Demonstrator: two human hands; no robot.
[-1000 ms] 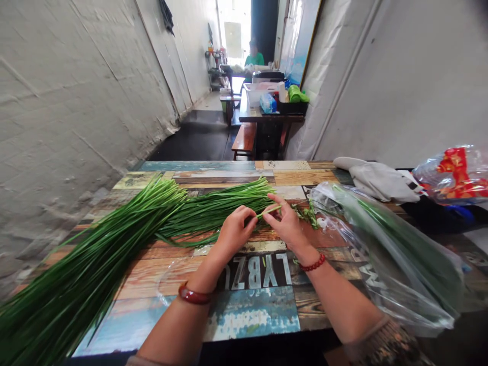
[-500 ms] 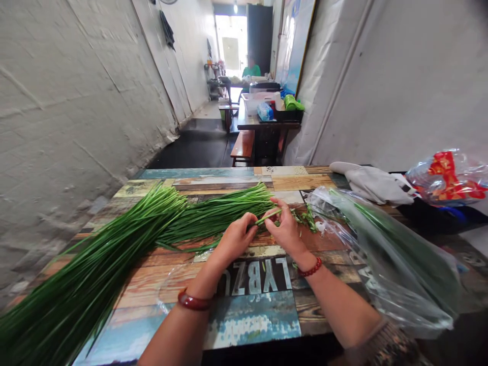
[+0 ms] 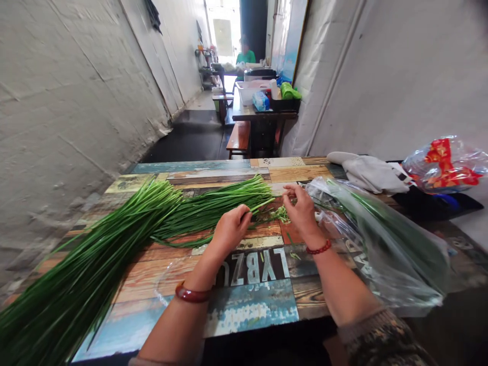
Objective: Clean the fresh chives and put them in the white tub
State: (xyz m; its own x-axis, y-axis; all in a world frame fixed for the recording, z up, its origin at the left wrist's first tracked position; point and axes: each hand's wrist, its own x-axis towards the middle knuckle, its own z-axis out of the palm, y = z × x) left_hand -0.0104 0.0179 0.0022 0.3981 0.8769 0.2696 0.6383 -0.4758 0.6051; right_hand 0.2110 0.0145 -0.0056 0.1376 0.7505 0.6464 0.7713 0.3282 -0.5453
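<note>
My left hand (image 3: 233,226) is closed around a few garlic chives (image 3: 263,205), their pale ends poking out to the right. My right hand (image 3: 301,208) hovers apart from them, fingers loosely bent and thumb spread, with nothing visible in it. Beneath and beside it lie chive trimmings (image 3: 281,213). A smaller pile of chives (image 3: 224,203) rests behind my left hand, pale ends to the right. The large bundle of chives (image 3: 110,254) stretches along the left side of the table, its leaf tips toward me.
The patchwork-patterned table (image 3: 259,307) carries a clear plastic bag (image 3: 404,254) of greens at right. Behind that are a grey-white cloth item (image 3: 362,173) and a red-printed plastic package (image 3: 442,165). Farther off stand a bench (image 3: 239,137), a second table (image 3: 244,116) and a person in green (image 3: 246,56).
My right hand has let go of the chive stalks and moved right, away from my left hand, which keeps hold of them. The view has tilted slightly downward.
</note>
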